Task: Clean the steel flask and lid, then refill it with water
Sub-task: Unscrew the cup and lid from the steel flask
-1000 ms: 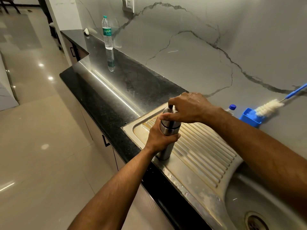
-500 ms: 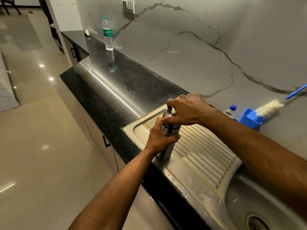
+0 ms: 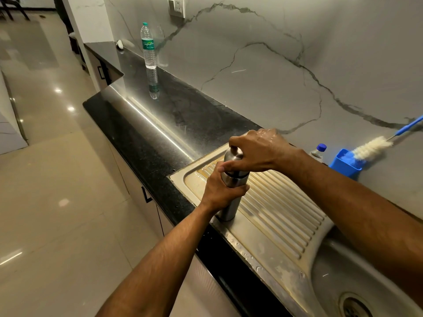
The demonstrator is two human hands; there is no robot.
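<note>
Barely anything's changed from half a second back: the flask [image 3: 230, 202] still stands upright on the sink's drainboard [image 3: 281, 216]. Left hand [image 3: 220, 191] has its grip wrapped round the body; right hand [image 3: 258, 149] clamps the lid [image 3: 232, 155] from above. The water bottle [image 3: 148, 50] on the tabletop [image 3: 183, 115] has a green label, too small to read.

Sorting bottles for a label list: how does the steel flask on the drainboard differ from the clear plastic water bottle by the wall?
The steel flask is opaque metal, gripped by both hands; the clear plastic water bottle is see-through, green-labelled, untouched. The flask stands on the drainboard, the bottle on the black counter. Both stand upright.
</note>
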